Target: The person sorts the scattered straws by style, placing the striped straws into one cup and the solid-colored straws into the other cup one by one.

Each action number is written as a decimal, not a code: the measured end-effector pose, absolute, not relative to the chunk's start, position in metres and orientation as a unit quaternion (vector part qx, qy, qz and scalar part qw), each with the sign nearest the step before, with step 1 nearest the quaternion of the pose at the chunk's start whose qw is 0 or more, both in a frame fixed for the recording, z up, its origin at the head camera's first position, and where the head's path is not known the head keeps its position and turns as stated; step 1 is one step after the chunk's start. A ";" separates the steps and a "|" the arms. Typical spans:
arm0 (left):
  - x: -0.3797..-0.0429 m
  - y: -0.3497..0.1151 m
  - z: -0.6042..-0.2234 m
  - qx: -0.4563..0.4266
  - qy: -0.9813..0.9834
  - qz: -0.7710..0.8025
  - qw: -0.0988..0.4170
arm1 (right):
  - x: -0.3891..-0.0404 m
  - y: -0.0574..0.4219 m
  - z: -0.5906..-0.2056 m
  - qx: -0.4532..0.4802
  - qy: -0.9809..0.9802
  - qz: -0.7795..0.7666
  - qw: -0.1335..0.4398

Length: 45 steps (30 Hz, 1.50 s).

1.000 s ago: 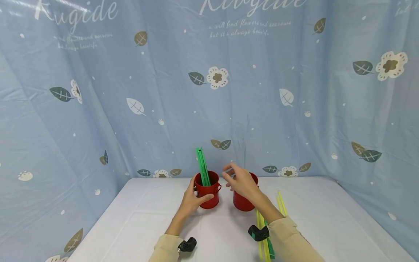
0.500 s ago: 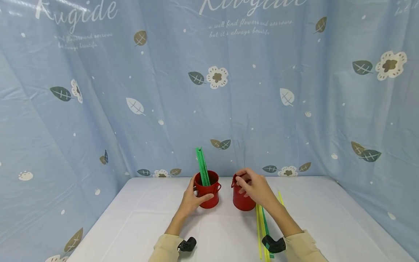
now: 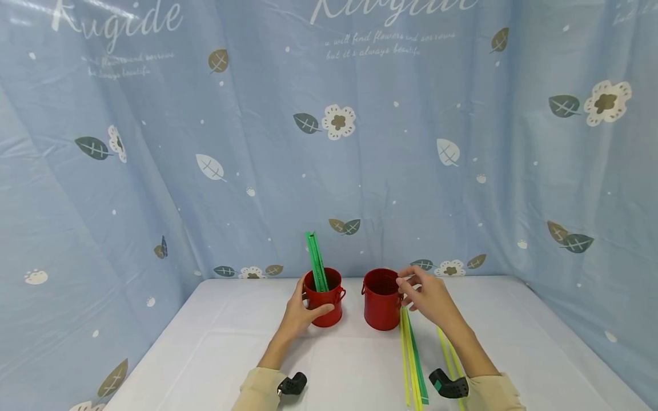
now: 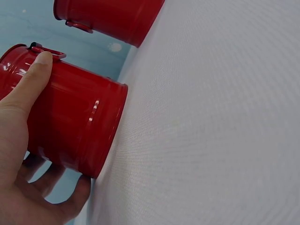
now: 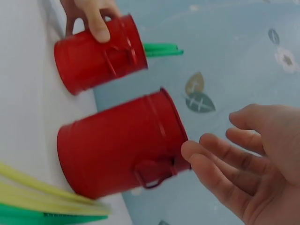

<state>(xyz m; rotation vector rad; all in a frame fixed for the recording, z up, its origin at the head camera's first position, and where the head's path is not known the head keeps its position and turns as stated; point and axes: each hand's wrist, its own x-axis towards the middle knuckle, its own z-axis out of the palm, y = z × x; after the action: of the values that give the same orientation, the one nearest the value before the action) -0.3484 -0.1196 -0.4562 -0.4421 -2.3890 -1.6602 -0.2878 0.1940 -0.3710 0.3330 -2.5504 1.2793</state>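
Lower middle of the head view, the left hand wraps thumb and fingers round the left red bucket, upright on the tabletop; green sticks lean inside, their lower ends hidden. The right hand, loosely open and holding nothing, is at the rim of the right red bucket; whether it touches I cannot tell. Lower right lie yellow sticks and a green stick; further yellow ones are partly covered by the wrist camera. Upper middle, curtain script reads "will find flowers and sorrows", the large word above cut by the top edge
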 end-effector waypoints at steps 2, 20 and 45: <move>-0.342 -0.119 -0.448 -0.154 -0.805 -0.565 0.098 | -0.289 0.199 -0.373 0.101 -0.883 0.438 0.134; -0.354 -0.122 -0.462 -0.156 -0.815 -0.549 0.094 | -0.302 0.217 -0.407 0.011 -0.913 0.408 0.023; -0.354 -0.123 -0.464 -0.157 -0.812 -0.554 0.096 | -0.298 0.214 -0.428 -0.032 -0.937 0.341 -0.066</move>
<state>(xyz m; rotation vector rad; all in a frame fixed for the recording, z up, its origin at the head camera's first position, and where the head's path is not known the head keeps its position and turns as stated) -0.3544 -0.1225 -0.4640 -0.4637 -2.4050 -1.6417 -0.2980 0.2139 -0.4282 -0.1037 -3.0750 1.1198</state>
